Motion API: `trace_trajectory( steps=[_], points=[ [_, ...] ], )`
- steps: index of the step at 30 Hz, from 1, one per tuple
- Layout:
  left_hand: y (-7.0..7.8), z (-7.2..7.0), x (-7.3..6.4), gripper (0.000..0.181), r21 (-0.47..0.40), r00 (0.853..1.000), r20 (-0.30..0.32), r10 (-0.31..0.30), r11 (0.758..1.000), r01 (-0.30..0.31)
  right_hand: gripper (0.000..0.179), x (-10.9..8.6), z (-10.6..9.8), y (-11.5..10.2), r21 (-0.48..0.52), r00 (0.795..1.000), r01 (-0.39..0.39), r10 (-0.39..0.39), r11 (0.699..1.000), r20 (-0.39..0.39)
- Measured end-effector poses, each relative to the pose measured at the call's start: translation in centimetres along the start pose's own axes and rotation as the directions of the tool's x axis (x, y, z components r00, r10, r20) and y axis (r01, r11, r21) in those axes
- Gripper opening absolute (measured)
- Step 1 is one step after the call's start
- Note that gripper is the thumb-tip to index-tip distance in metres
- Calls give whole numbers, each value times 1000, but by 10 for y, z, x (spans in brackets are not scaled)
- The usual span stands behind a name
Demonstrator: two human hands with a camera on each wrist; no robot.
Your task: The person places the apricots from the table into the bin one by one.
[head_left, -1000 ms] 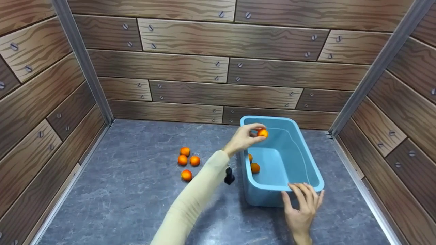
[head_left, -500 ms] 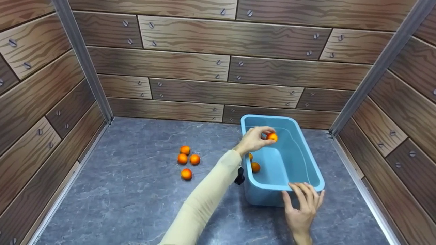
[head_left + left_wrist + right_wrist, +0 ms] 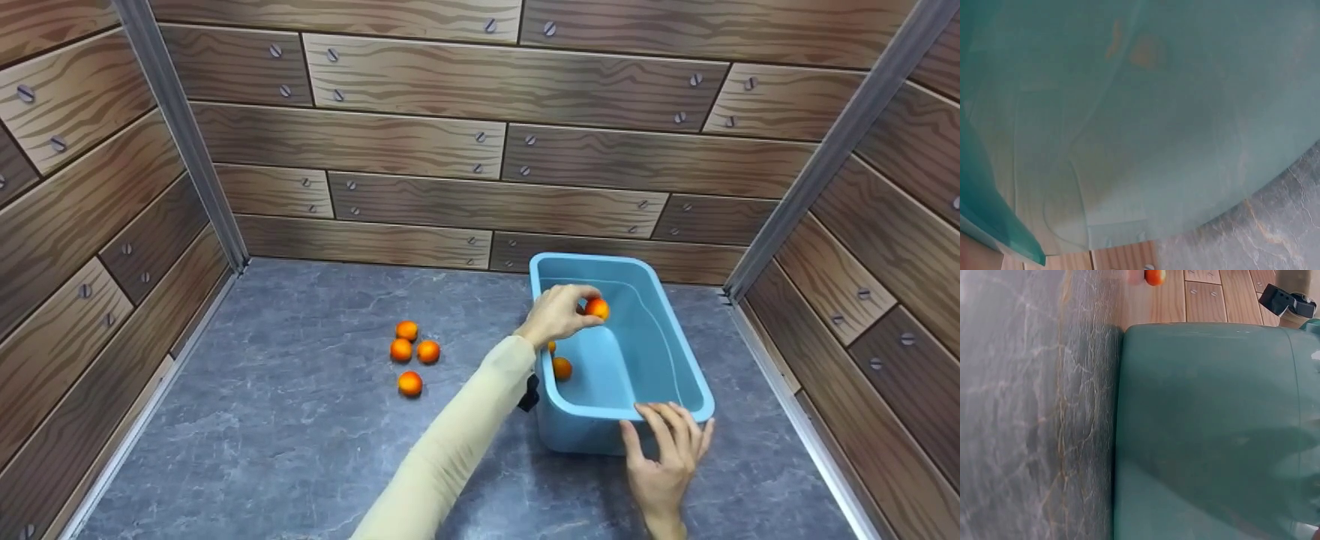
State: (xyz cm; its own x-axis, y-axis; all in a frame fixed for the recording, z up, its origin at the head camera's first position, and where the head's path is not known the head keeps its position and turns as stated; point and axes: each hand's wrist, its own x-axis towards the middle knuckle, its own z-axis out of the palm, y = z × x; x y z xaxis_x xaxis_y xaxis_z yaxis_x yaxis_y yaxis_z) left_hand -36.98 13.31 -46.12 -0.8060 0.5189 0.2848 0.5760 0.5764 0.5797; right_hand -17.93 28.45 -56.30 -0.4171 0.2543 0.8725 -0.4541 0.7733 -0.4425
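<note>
In the head view, my left hand (image 3: 559, 311) reaches over the left rim of a blue plastic tub (image 3: 589, 411). Between thumb and fingers it pinches a small round orange (image 3: 598, 309), above the tub floor. Two more oranges lie inside against the left wall; one orange (image 3: 562, 368) shows well, the other is mostly behind the rim. My right hand (image 3: 664, 469) rests its spread fingertips on the near rim, thumb at the outer wall. The tub wall (image 3: 1196, 140) fills the left wrist view, with a faint orange blur on it.
Several loose oranges (image 3: 428, 351) lie on the grey marbled surface (image 3: 300, 450) left of the tub. Wood-patterned walls (image 3: 420, 150) enclose the back and both sides. In the right wrist view, a black wrist device (image 3: 1289, 302) shows at the top right.
My left hand has moved right and slightly down with the orange, further in over the tub. The right hand and the tub have stayed in place.
</note>
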Motion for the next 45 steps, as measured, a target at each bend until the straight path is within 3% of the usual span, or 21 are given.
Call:
trace_trajectory(
  steps=[10, 16, 21, 29, 33, 35, 38, 42, 45],
  points=[
    [3, 3, 0, 42, 159, 999, 47, -13, 987, 6, 35, 0, -2, 0, -10, 1000, 3, -3, 1000, 6],
    [7, 5, 0, 46, 194, 998, 53, -44, 980, 33, 34, 1, -3, 1, -20, 1000, 2, -2, 1000, 11],
    [9, 6, 1, 58, 142, 998, 43, -54, 989, 48, 35, 1, -5, 2, -14, 1000, -1, 1, 1000, -2],
    [2, 4, -4, 49, 52, 1000, 5, -29, 998, 29, 34, 1, -2, 1, 2, 1000, 2, -2, 1000, -1],
    [-2, 0, -7, 44, -77, 999, -48, 18, 997, -22, 36, 2, -1, 0, 2, 1000, 9, -9, 1000, -1],
    [-3, -2, -9, 43, -178, 997, -71, 42, 982, -54, 36, 3, 0, 1, -2, 1000, 11, -11, 1000, -4],
    [-7, -5, -16, 42, -342, 994, -99, 52, 936, -83, 36, 3, 0, 2, 0, 1000, 13, -13, 1000, -7],
    [-14, -9, -29, 40, -500, 991, -137, 5, 863, -74, 36, 2, 0, 2, -3, 1000, 9, -9, 1000, -7],
    [-18, -12, -38, 35, -568, 985, -168, -33, 820, -69, 34, 0, 0, 1, -7, 1000, 3, -3, 1000, -7]
  ],
)
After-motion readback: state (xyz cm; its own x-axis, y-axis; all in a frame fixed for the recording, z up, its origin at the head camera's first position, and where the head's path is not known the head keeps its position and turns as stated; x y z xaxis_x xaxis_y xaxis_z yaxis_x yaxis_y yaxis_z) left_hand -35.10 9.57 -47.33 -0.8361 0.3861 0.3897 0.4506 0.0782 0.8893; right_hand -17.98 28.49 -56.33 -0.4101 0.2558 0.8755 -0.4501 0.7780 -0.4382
